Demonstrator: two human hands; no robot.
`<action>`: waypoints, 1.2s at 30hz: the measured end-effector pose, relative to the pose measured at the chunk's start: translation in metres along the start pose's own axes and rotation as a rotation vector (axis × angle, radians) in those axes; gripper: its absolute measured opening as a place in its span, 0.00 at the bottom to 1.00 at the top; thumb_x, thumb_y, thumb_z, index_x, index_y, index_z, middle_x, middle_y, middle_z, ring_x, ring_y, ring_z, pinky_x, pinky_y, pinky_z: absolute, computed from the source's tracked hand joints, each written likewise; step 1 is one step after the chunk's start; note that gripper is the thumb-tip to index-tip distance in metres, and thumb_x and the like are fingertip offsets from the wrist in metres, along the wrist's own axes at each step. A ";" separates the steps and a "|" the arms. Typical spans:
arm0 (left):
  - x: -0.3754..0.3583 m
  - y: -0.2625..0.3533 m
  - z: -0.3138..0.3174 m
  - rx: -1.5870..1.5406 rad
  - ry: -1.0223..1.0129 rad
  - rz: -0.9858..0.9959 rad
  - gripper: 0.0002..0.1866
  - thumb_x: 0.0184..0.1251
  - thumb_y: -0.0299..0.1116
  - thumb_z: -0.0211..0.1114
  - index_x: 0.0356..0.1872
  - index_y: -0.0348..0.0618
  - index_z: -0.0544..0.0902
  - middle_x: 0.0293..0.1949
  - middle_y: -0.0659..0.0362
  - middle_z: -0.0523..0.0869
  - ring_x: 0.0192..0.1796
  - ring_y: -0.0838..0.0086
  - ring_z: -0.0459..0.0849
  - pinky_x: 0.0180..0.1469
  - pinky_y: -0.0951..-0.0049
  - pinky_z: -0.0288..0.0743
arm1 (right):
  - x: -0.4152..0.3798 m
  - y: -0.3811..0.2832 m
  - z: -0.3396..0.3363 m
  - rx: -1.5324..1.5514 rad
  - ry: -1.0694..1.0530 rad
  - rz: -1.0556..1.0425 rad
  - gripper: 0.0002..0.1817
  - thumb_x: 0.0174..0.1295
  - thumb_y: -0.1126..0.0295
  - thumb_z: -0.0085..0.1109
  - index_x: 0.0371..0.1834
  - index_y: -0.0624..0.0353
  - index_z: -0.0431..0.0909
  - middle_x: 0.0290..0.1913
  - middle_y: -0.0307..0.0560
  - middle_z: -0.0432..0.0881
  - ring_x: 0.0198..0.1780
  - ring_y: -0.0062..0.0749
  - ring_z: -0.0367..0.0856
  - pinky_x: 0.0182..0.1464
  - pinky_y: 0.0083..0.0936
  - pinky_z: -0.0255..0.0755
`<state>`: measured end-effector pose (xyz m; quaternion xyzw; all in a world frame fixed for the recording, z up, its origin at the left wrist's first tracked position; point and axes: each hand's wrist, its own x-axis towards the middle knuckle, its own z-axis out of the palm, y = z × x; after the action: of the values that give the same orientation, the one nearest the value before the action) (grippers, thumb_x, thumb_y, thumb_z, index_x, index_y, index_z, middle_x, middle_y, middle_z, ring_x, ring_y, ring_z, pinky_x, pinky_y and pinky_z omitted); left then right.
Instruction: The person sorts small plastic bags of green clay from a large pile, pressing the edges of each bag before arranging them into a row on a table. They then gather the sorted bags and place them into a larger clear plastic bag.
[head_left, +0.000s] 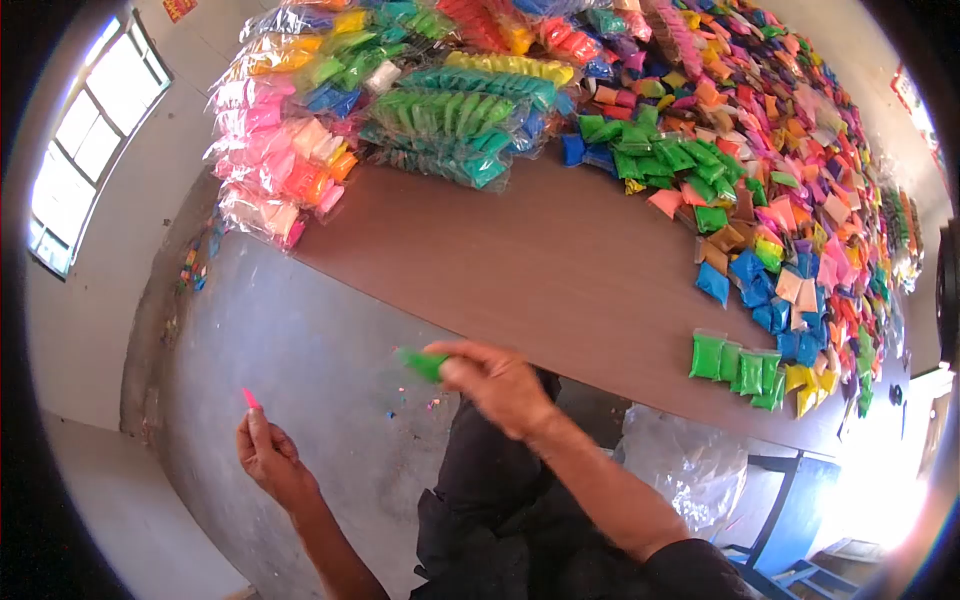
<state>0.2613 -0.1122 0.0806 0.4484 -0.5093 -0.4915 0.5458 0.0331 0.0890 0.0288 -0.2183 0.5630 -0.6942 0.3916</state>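
My left hand (265,450) is out over the floor, left of my legs, with thumb and fingers pinched on a small pink pointed piece (250,398); its kind I cannot make out. Closer to the table's front edge, my right hand (498,385) grips a small green packet (422,364), smeared by motion. On the tabletop to the right lies a short row of similar green packets (738,365), beside a few yellow packets (808,388).
The brown table (520,265) bears a large heap of loose coloured packets (790,200) on the right. Clear bags of packets (440,115) are stacked at the back and left. A plastic sheet or bag (685,465) and a blue chair (797,510) stand below the table's right end.
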 end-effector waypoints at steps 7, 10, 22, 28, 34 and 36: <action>-0.051 -0.010 0.044 0.062 -0.308 -0.068 0.08 0.87 0.33 0.68 0.44 0.42 0.87 0.24 0.69 0.77 0.23 0.88 0.68 0.24 0.81 0.57 | -0.033 -0.036 -0.049 0.729 0.147 0.149 0.22 0.90 0.61 0.52 0.79 0.57 0.77 0.64 0.50 0.89 0.60 0.40 0.92 0.58 0.37 0.92; -0.077 -0.008 0.064 0.063 -0.425 -0.119 0.07 0.87 0.33 0.68 0.46 0.42 0.88 0.25 0.69 0.78 0.23 0.87 0.70 0.25 0.79 0.60 | -0.045 -0.028 -0.053 0.806 0.149 0.139 0.22 0.88 0.60 0.57 0.78 0.56 0.77 0.63 0.48 0.89 0.59 0.38 0.93 0.55 0.36 0.93; -0.122 -0.010 0.090 0.136 -0.674 -0.102 0.08 0.86 0.31 0.68 0.46 0.36 0.87 0.26 0.67 0.81 0.25 0.86 0.74 0.27 0.79 0.65 | -0.072 -0.034 -0.132 -1.007 0.940 -0.619 0.11 0.66 0.78 0.76 0.50 0.57 0.91 0.52 0.51 0.94 0.53 0.49 0.94 0.55 0.40 0.88; -0.150 0.000 0.122 0.263 -0.876 0.081 0.06 0.84 0.28 0.70 0.45 0.35 0.88 0.28 0.64 0.86 0.29 0.84 0.81 0.31 0.78 0.73 | -0.095 -0.024 -0.132 -1.294 0.745 -0.569 0.11 0.65 0.76 0.75 0.50 0.57 0.91 0.60 0.48 0.91 0.64 0.50 0.90 0.65 0.49 0.81; -0.174 -0.011 0.178 0.244 -1.054 0.453 0.04 0.78 0.24 0.75 0.46 0.33 0.90 0.26 0.58 0.87 0.28 0.84 0.80 0.31 0.76 0.72 | -0.111 -0.016 -0.138 -1.379 0.685 -0.566 0.17 0.65 0.71 0.74 0.58 0.55 0.89 0.62 0.44 0.89 0.63 0.46 0.89 0.62 0.48 0.80; -0.181 -0.019 0.194 0.281 -1.099 0.483 0.04 0.77 0.24 0.75 0.47 0.34 0.90 0.26 0.56 0.88 0.28 0.83 0.81 0.31 0.75 0.74 | -0.111 -0.020 -0.140 -1.382 0.673 -0.550 0.19 0.65 0.70 0.74 0.59 0.54 0.89 0.63 0.42 0.88 0.62 0.44 0.88 0.59 0.47 0.79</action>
<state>0.0669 0.0674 0.0563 0.0690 -0.8631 -0.4415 0.2352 -0.0104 0.2634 0.0248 -0.3206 0.8779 -0.2900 -0.2060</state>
